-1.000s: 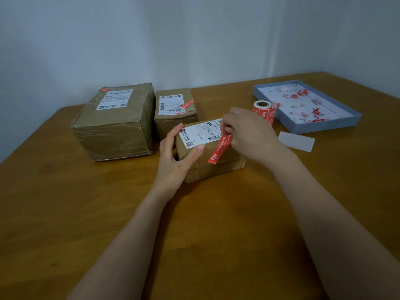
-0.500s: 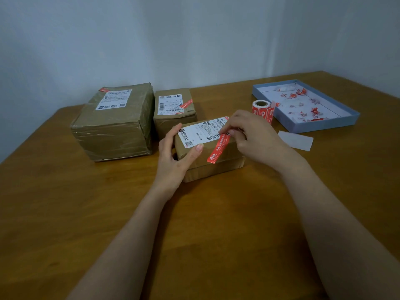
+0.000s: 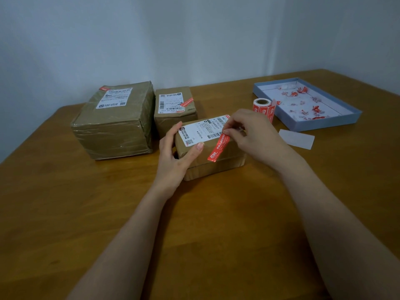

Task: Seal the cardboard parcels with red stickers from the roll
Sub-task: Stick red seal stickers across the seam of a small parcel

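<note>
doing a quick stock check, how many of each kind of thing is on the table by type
cardboard parcels: 3 (large, medium, small)
sticker roll: 1
blue tray: 1
white backing slip: 1
total: 6

The left hand (image 3: pixel 173 156) grips the near-left corner of the small parcel (image 3: pixel 216 163), thumb on its top. The right hand (image 3: pixel 253 135) pinches the upper end of a red sticker (image 3: pixel 218 148) running down the parcel's top. Just beyond the right hand stands the sticker roll (image 3: pixel 263 107), with a blue tray (image 3: pixel 331 124) to its right
</note>
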